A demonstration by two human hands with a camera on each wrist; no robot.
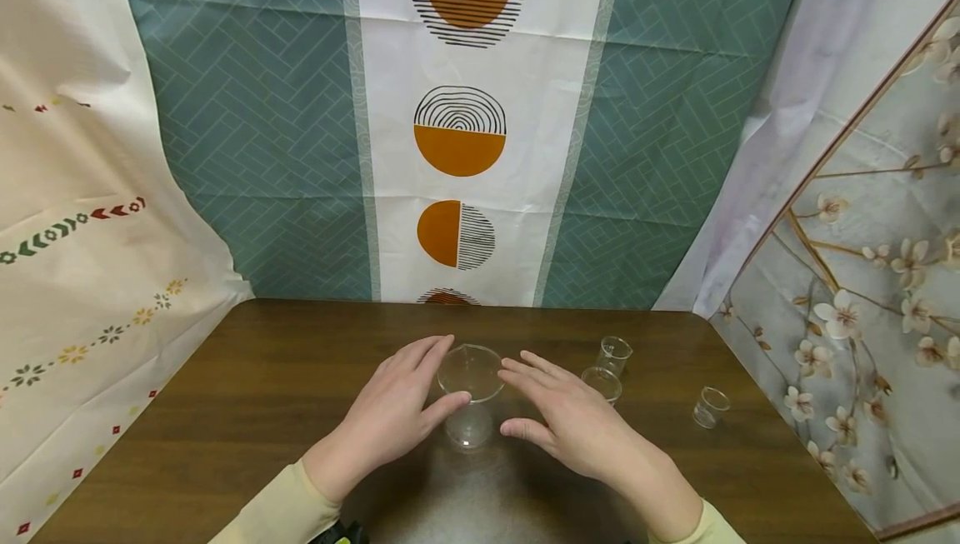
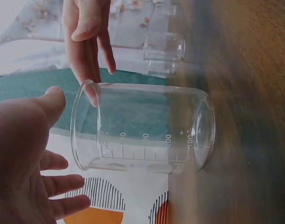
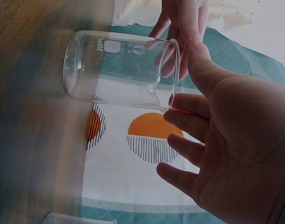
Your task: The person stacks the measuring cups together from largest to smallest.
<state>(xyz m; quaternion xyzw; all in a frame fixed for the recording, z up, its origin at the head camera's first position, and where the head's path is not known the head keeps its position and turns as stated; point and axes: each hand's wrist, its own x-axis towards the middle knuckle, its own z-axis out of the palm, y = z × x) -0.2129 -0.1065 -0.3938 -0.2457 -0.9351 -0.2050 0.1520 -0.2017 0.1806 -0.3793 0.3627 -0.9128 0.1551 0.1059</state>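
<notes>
A large clear glass beaker (image 1: 468, 429) with printed volume marks stands upright on the brown table, between both hands. To its left my left hand (image 1: 393, 402) has its fingers extended and thumb apart. The left wrist view shows a gap between that left hand (image 2: 21, 154) and the beaker's rim (image 2: 76, 135). My right hand (image 1: 566, 415) is on the other side, fingers spread and fairly straight. In the right wrist view, the right hand (image 3: 240, 126) has fingertips close to the beaker's pouring lip; I cannot tell whether they touch. Neither hand grips anything.
Two smaller glass beakers, one farther back (image 1: 616, 350) and one nearer (image 1: 602, 384), stand close together behind my right hand. Another small beaker (image 1: 710, 408) is farther right. Patterned cloths hang behind the wooden table (image 1: 247, 411) and along both its sides.
</notes>
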